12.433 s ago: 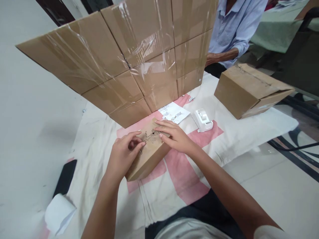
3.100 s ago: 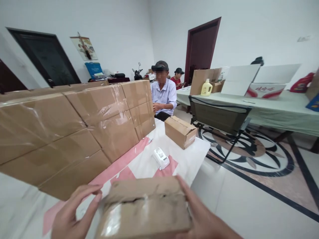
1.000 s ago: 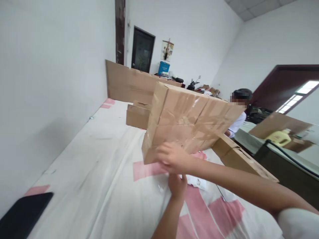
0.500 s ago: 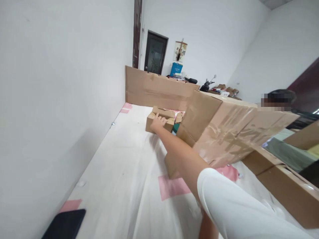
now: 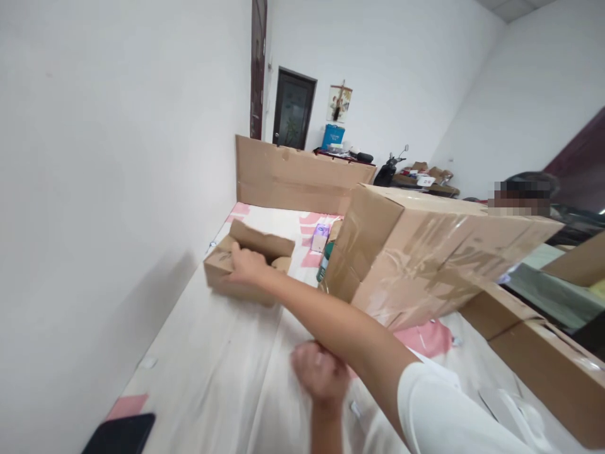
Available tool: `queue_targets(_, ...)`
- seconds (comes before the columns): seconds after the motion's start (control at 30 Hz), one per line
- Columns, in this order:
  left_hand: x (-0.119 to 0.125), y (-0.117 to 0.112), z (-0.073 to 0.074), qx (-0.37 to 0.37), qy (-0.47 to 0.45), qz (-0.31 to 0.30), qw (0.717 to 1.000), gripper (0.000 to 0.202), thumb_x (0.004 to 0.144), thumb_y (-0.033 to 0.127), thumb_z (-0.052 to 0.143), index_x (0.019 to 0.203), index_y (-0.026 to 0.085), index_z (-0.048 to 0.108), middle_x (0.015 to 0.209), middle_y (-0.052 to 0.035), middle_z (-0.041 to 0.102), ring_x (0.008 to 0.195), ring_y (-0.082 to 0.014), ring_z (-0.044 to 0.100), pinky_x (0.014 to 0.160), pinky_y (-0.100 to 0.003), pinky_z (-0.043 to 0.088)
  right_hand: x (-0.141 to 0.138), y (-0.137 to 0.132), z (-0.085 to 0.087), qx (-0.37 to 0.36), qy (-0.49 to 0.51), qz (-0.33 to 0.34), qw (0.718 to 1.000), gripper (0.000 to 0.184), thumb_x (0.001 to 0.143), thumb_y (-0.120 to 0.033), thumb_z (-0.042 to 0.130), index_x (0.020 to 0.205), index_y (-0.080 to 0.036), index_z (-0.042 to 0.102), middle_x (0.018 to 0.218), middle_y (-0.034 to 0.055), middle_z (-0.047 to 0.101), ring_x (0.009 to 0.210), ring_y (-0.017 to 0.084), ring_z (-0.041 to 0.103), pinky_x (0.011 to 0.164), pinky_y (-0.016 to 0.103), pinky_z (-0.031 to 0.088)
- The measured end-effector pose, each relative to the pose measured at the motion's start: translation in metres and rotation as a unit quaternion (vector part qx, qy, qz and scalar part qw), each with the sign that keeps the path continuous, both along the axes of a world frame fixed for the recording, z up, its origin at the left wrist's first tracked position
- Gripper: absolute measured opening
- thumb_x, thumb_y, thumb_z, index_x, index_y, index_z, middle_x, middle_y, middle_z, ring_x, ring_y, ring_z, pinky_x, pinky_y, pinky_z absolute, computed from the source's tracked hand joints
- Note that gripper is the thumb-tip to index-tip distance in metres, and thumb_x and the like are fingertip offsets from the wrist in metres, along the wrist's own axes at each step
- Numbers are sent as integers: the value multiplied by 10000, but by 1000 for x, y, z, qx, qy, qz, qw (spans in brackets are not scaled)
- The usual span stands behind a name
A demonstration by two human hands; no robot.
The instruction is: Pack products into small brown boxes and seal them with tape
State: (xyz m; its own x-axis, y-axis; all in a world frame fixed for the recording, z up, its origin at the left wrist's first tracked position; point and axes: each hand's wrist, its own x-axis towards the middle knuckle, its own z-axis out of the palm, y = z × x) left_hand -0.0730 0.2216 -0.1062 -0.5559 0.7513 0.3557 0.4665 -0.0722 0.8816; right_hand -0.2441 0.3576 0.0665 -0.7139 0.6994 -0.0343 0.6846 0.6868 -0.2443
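Note:
My right hand (image 5: 248, 266) reaches far forward and grips the near wall of a small open cardboard box (image 5: 246, 293), with its fingers over the edge. The box's flaps stand up, and its contents are mostly hidden. Lower down, beneath my right forearm, my left hand (image 5: 321, 373) is blurred and curled into a fist; I see nothing in it. Just right of the small box stand a purple-and-white pack (image 5: 320, 237) and a dark green bottle or jar (image 5: 324, 261), partly covered by a large taped cardboard box (image 5: 454, 252).
A white wall (image 5: 118, 157) borders the left side. An upright cardboard panel (image 5: 302, 176) closes off the far end. A dark phone-like slab (image 5: 120, 435) lies at bottom left. A long cardboard box (image 5: 534, 353) lies at right, with a person (image 5: 529, 189) beyond it.
My right hand has drawn the small box left and nearer, out from beside the large box. The purple pack and more of the green item now show. My left hand has come into view.

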Motion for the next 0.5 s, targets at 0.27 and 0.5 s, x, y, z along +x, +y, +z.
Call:
queue_targets(0.27,-72,-21,39,-16,103,429,897,1063,712,650,774,1532,261,219,1581,-256,277,1466,-520,269,1073,-745,309,-3,-77,33,-197,41,7,979,745,816,-453,686,1418,-183,340,1221,158,656,1022,333,661,684,390,546)
queue_targets(0.5,-63,-16,31,-1,131,462,877,1293,662,641,818,1569,234,-9,1615,-315,148,1463,-543,250,1051,-759,341,0,-64,20,-236,147,-44,960,556,873,-213,578,1390,-277,384,984,14,611,813,194,652,573,263,505)
